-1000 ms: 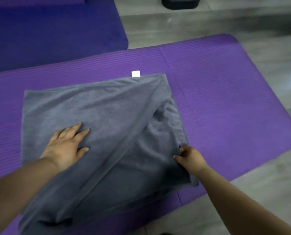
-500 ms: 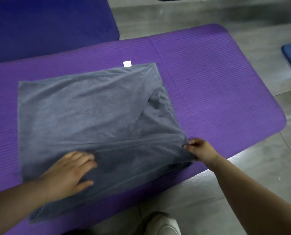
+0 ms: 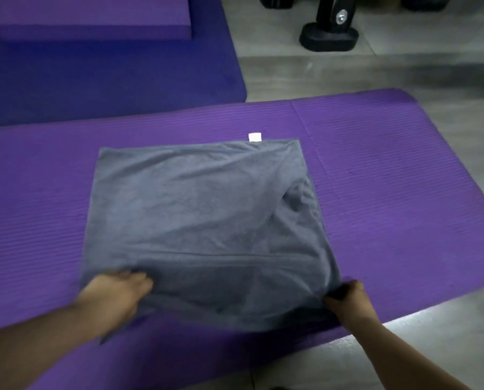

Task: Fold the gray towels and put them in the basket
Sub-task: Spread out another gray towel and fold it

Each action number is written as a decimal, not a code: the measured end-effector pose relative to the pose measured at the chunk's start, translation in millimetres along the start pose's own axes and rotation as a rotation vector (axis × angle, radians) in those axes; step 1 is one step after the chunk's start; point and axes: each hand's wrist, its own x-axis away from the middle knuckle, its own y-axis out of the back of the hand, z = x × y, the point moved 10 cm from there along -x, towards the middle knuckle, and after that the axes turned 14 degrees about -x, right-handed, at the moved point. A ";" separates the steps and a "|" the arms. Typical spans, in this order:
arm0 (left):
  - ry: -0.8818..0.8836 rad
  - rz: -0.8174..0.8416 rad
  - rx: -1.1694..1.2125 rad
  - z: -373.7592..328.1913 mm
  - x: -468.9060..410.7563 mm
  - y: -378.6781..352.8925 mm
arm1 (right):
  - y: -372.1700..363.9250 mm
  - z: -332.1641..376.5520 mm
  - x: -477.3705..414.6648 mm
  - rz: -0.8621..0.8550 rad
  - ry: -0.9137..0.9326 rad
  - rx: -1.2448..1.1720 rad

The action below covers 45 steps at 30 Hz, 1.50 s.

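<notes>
While the gray towel (image 3: 201,220) lies spread on the purple mat (image 3: 404,192), a crease running across its near part, the person's left hand (image 3: 117,291) has its fingers curled into the near left corner, bunching the cloth, though blur softens the detail. The right hand (image 3: 348,299) pinches the near right corner. A white tag (image 3: 255,137) pokes out at the towel's far edge.

I see a purple mat (image 3: 390,192) on the gray floor (image 3: 432,347), a darker blue mat (image 3: 108,80) behind it, and a black stand base (image 3: 329,38) beyond.
</notes>
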 end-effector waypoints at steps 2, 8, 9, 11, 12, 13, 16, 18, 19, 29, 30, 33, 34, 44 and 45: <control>0.130 0.020 -0.015 32.4 -5.7 6.9 | -4.6 3.9 2.9 0.033 -0.054 -0.016; 0.517 0.152 0.039 122.0 -6.1 34.6 | -25.3 47.8 18.6 0.198 -0.050 -0.034; 0.588 0.197 0.053 138.4 0.0 36.4 | -21.1 62.3 23.9 0.206 -0.066 -0.165; 0.709 0.226 0.079 171.2 14.3 46.1 | -4.8 97.3 29.1 0.214 -0.059 -0.388; 0.736 0.255 0.073 184.5 20.0 47.6 | 5.8 117.9 31.6 0.200 -0.049 -0.475; 0.750 0.291 0.086 192.6 25.0 52.0 | 16.1 138.4 34.5 0.185 -0.043 -0.548; 0.696 0.439 0.117 208.0 32.6 73.4 | 45.7 206.3 48.8 0.153 0.024 -0.678; 0.679 0.492 0.187 224.8 37.7 91.8 | 56.9 249.9 65.6 0.167 0.074 -0.742; 0.689 0.508 0.271 232.9 42.4 99.7 | 61.7 269.8 73.7 0.175 0.099 -0.760; 1.111 -0.494 1.752 300.5 94.8 197.3 | 97.9 390.4 126.9 0.125 0.269 -0.752; 1.109 -0.589 1.844 302.4 93.7 203.6 | 97.4 397.6 128.1 0.118 0.283 -0.742; 1.073 -0.775 1.938 314.7 94.5 220.2 | 99.0 412.3 129.0 0.093 0.306 -0.704; 1.074 -0.787 1.827 322.1 98.1 225.4 | 100.6 416.2 129.3 0.084 0.317 -0.681; 0.749 0.313 0.320 325.2 102.6 206.5 | 85.1 460.9 130.4 -0.090 0.481 0.240; 0.768 0.269 0.543 327.7 106.7 202.9 | 75.7 460.5 129.7 -0.033 0.466 0.243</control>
